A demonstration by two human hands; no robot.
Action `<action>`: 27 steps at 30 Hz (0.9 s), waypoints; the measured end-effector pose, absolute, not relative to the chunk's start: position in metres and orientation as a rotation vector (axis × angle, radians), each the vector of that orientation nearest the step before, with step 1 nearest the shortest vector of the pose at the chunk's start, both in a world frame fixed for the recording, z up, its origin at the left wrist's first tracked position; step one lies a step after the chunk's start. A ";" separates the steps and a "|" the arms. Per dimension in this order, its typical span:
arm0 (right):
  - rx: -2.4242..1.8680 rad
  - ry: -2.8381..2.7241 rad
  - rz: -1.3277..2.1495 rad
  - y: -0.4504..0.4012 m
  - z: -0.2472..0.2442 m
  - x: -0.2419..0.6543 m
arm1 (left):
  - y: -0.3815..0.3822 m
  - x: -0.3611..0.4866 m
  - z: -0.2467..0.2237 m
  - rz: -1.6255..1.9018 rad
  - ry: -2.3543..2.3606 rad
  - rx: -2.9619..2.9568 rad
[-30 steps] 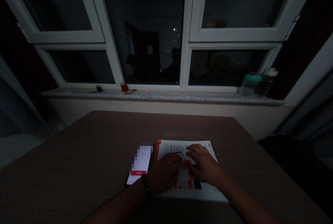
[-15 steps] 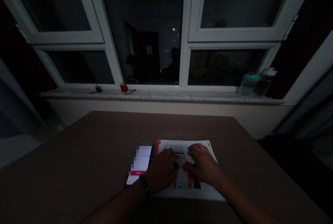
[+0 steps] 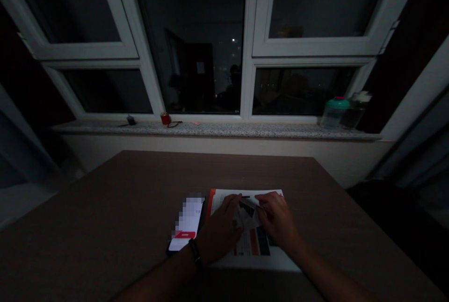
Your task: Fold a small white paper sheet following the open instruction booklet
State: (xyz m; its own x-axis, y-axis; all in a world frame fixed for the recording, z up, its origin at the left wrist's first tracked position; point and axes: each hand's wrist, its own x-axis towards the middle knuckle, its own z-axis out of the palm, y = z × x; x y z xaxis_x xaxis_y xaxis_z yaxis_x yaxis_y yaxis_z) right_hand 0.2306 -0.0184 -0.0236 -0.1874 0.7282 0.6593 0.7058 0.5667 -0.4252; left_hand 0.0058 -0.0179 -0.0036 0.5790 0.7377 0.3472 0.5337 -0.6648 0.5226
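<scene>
Teal-lidded bottle [image 3: 332,114], contents unclear, beyond paper [image 3: 249,243]

left hand [image 3: 220,228]: palm down, fingers forward, thumb apart | right hand [image 3: 280,220]: fingers curled inward, closure unclear | left forearm [image 3: 159,273], right forearm [image 3: 324,269]: slanting inward | hands near each other, not touching

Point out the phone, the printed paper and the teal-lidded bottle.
Phone [image 3: 188,220], head view: on its lit screen.
Printed paper [image 3: 246,241], head view: on the printed area of its lower half.
Teal-lidded bottle [image 3: 333,114], head view: on its see-through body, below the lid.
</scene>
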 end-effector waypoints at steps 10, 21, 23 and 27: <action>-0.960 -2.266 -0.120 -0.031 -0.013 0.222 | -0.019 -0.001 0.000 1.031 1.123 2.505; -1.272 -2.101 0.155 -0.017 -0.018 0.233 | -0.017 0.002 -0.004 0.509 1.037 2.733; -1.334 -2.103 0.129 -0.013 -0.019 0.236 | -0.017 0.002 -0.004 0.511 1.068 2.726; -1.398 -2.147 0.125 -0.013 -0.019 0.236 | -0.015 0.000 -0.007 0.542 1.152 2.687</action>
